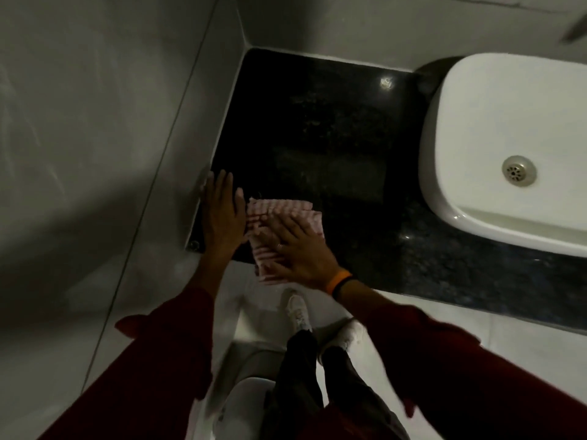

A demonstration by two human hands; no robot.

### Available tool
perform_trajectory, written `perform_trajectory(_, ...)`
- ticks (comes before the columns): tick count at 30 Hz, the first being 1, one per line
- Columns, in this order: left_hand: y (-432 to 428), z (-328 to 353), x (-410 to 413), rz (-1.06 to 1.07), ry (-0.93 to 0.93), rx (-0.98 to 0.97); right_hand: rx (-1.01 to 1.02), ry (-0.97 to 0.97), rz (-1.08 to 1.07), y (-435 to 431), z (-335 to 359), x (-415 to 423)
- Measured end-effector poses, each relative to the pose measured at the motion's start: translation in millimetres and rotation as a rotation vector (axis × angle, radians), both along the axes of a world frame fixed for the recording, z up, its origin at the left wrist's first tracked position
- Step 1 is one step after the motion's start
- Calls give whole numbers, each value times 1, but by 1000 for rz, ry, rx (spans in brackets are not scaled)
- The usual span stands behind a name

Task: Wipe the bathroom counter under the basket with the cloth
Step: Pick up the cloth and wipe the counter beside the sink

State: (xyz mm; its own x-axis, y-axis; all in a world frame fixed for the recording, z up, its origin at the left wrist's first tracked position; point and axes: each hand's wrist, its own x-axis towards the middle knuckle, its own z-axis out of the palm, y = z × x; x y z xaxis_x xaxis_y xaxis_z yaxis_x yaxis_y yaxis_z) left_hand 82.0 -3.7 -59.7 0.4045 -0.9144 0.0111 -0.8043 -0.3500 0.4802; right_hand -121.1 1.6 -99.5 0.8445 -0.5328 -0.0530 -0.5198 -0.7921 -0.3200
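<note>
Right grip (298, 249) flat, fingers spread, pressing pink cloth (279, 223) onto dark table (317, 138) at its front edge. Left grip (222, 214) released too, palm down on table just left of cloth, touching its edge. White sink (470, 128) well right of both.

The right hand (300, 252) lay flat on the pink cloth (286, 214) at the near left corner of the black counter (317, 122); the left hand (222, 214) pressed flat just beside it. A white sink (476, 106) stood right.
</note>
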Motion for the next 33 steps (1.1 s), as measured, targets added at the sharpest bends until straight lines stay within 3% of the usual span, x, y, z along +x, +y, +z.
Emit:
perform_trajectory(3,-9,-11,2,-146,-112,79,-79,86,71,-45,4,-41)
perform_trajectory(10,-35,-27,-25,-374,-273,106,-50,151,-208,-115,13,-89)
perform_trajectory(17,-48,-46,-40,-343,-341,104,-40,189,-373,-148,3,-66)
perform_trajectory(27,-52,-53,-36,-347,-294,63,-81,145,-401,-242,6,-33)
perform_trajectory(30,-52,-53,-35,-349,-281,79,-57,164,-417,-228,13,-31)
perform_trajectory(33,-50,-47,-36,-355,-297,46,-59,55,-471,-168,23,-44)
